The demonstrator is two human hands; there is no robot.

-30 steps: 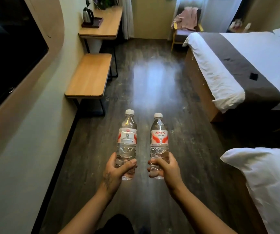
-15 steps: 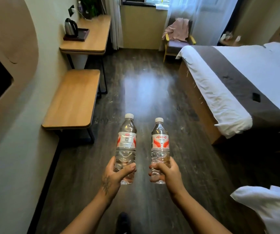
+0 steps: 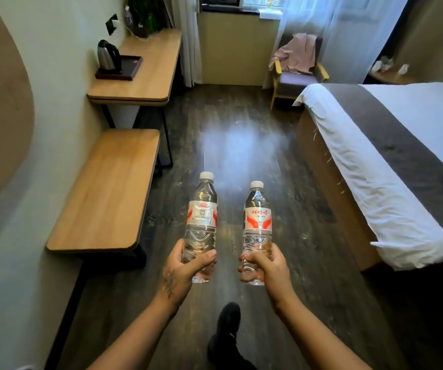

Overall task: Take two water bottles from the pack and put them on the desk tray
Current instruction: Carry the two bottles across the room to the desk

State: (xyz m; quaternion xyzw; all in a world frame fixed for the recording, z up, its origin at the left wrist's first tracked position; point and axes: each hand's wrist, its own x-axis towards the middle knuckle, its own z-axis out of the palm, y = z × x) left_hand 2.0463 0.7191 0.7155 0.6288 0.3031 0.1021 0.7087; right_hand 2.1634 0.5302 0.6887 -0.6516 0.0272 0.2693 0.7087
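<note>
I hold two clear water bottles with white caps and red-and-white labels upright in front of me over the dark floor. My left hand (image 3: 181, 271) grips the lower part of the left bottle (image 3: 201, 217). My right hand (image 3: 269, 268) grips the lower part of the right bottle (image 3: 257, 222). The dark desk tray (image 3: 132, 68) lies on the wooden desk (image 3: 148, 78) far ahead on the left, with a steel kettle (image 3: 107, 57) standing on its left part. The pack is out of view.
A low wooden bench (image 3: 108, 193) runs along the left wall before the desk. A bed (image 3: 391, 161) with white sheets fills the right side. An armchair (image 3: 295, 76) with pink cloth stands by the window. My black shoe (image 3: 227, 324) steps on the dark floor.
I have walked forward down the room: the bench, desk and tray are nearer and larger. Both bottles stay upright in the same grips.
</note>
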